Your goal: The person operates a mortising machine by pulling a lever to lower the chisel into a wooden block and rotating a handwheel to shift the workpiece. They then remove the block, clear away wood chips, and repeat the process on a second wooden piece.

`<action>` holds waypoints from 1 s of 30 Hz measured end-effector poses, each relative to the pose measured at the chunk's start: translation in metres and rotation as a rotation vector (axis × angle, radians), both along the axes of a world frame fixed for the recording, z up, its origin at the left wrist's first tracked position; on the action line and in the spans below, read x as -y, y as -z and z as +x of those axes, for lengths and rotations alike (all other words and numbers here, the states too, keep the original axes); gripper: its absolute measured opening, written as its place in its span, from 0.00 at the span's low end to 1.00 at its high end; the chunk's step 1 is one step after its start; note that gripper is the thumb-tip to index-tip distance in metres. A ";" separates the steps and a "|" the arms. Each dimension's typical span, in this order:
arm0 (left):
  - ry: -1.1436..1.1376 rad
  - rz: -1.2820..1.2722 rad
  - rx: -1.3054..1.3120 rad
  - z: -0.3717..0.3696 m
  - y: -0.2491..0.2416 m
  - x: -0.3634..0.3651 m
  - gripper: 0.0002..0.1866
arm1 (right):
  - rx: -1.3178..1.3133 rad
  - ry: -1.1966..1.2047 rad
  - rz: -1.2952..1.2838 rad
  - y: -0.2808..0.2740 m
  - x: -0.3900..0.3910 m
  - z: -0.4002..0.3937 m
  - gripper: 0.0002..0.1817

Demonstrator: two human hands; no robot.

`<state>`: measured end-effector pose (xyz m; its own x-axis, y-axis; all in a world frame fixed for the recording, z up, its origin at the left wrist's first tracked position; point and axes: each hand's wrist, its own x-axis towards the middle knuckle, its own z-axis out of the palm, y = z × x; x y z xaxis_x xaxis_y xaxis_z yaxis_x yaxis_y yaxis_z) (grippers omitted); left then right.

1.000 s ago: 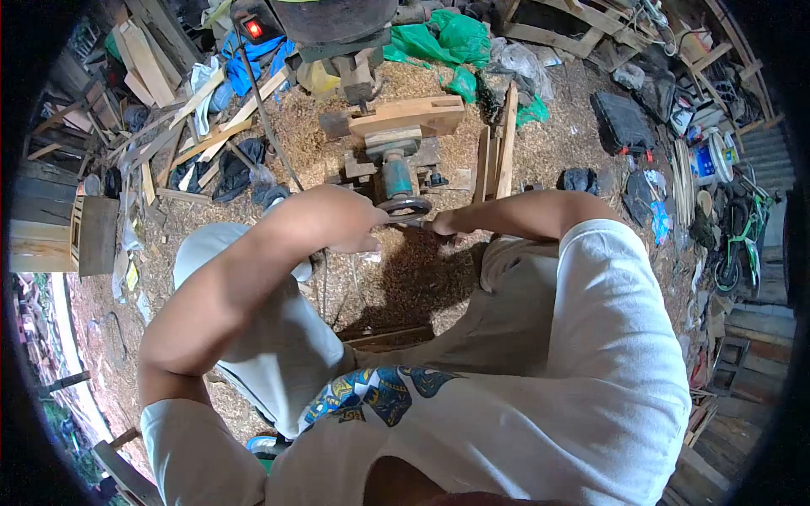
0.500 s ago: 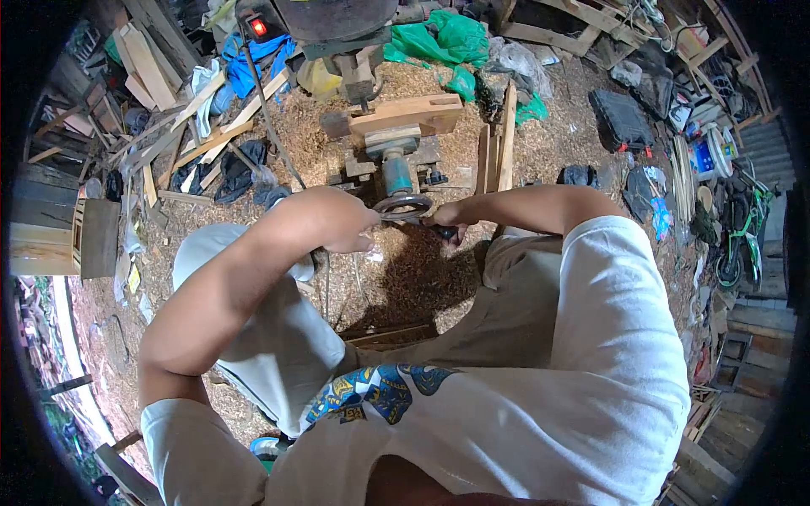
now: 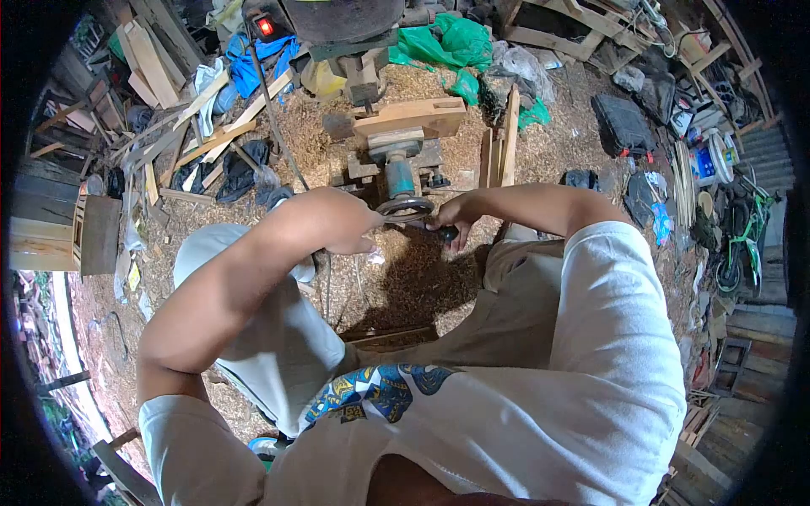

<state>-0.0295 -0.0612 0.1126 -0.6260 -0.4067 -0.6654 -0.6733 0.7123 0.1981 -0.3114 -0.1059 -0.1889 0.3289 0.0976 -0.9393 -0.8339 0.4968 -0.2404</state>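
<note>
A round metal handwheel (image 3: 406, 217) sits at the near end of a machine with a blue-green cylindrical body (image 3: 399, 178). At the wheel's left rim is my left hand (image 3: 354, 234), closed against it, with most of its fingers hidden. My right hand (image 3: 456, 221) is closed round the wheel's black handle (image 3: 450, 234) at the right. Beyond the wheel, a light wooden piece (image 3: 434, 118) lies across the machine's jaw, under a dark metal part (image 3: 363, 82).
Wood shavings (image 3: 540, 152) cover the ground. Loose boards (image 3: 198, 105) lie at the left, with upright wooden strips (image 3: 509, 139) right of the machine. A green plastic bag (image 3: 443, 42), a black case (image 3: 623, 123) and a green bicycle (image 3: 744, 240) are farther out.
The view has shifted very slightly. The black handle shows a little more beneath my right hand; my left hand stays at the wheel's left rim.
</note>
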 end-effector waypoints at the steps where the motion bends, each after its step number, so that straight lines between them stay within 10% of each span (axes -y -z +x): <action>1: 0.000 -0.002 0.000 0.001 0.000 0.000 0.25 | -0.044 0.031 0.083 -0.007 0.002 0.001 0.37; 14: -0.018 0.025 0.092 -0.001 -0.011 0.002 0.30 | -0.079 -0.413 -0.086 -0.001 0.034 -0.021 0.44; 23: 0.114 -0.176 -0.333 0.017 -0.018 0.015 0.27 | -0.408 -0.398 -0.034 -0.121 0.153 -0.041 0.27; 28: 0.142 -0.414 -0.554 0.010 -0.044 0.016 0.25 | -0.276 -0.064 -0.582 -0.272 0.233 -0.076 0.15; 30: 0.143 -0.502 -0.661 0.006 -0.042 0.021 0.25 | -0.092 -1.265 -1.575 -0.375 0.219 -0.061 0.17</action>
